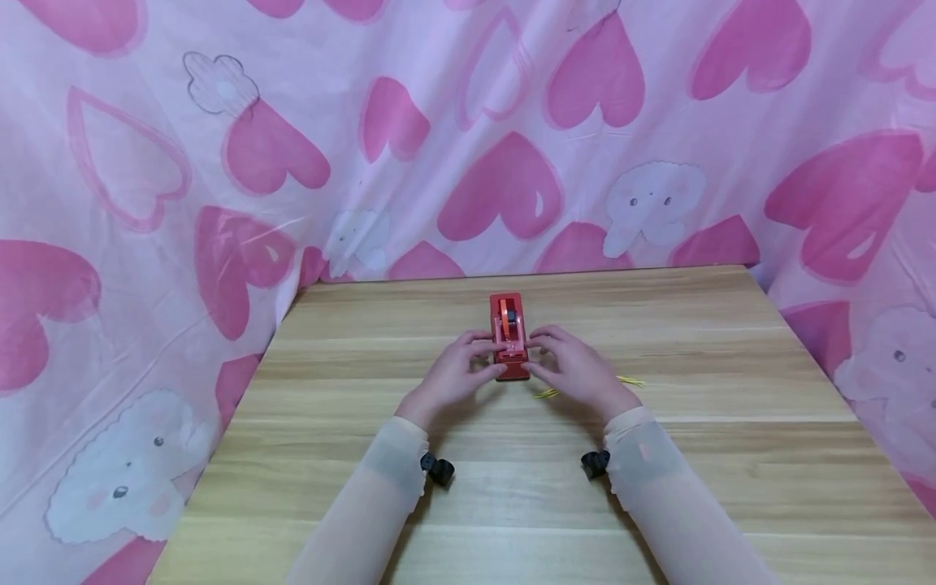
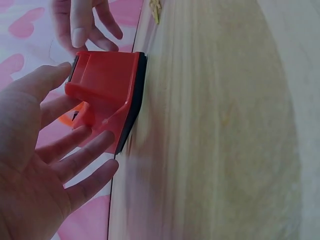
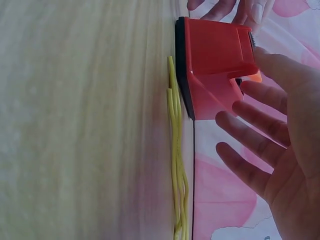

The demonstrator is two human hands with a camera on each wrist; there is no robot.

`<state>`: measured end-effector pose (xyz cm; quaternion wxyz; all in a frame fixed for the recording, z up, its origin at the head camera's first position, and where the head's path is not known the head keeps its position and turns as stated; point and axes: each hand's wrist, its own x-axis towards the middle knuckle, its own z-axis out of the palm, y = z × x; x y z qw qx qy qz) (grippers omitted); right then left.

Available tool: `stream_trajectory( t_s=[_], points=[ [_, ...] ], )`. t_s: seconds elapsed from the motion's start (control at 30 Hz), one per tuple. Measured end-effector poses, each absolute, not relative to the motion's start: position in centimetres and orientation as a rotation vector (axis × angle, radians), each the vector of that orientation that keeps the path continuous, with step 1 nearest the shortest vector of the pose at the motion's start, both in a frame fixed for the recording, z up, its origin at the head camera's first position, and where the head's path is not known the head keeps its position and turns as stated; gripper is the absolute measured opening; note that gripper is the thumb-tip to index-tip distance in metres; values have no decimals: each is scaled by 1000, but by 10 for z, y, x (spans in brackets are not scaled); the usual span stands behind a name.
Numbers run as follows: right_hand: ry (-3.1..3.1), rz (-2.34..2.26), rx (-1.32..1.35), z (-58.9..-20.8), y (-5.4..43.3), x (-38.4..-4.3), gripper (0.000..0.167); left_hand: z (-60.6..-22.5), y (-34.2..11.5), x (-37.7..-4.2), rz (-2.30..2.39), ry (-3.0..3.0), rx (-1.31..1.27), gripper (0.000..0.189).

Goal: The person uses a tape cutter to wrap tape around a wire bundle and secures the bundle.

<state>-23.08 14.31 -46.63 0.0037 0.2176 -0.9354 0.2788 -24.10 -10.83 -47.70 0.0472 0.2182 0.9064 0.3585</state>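
Observation:
A red tape dispenser with a black base stands on the wooden table, its serrated cutting edge toward the person. An orange ring sits in its middle. At its left side is my left hand, thumb by the cutter end and fingers spread loosely along the side wall. My right hand mirrors it on the other side, fingertips right at the red wall. Neither hand wraps around the dispenser. Thin yellow wires lie beside the dispenser, partly hidden under the right hand in the head view.
The wood-grain table reaches back to a pink curtain printed with hearts, which also hangs along both sides. A small black camera sits on each wrist, one on the left and one on the right.

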Motion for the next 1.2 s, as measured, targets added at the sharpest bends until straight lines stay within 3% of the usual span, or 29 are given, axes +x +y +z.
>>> stream_trajectory(
  t_s=[0.63,1.2],
  points=[
    [-2822,946,708,-472,134,-233,26,-479,-95,-241,1167,2848,605,34],
    [-2785,928,710,-478,131,-236,23,-487,-83,-242,1485,2703,459,20]
  ],
)
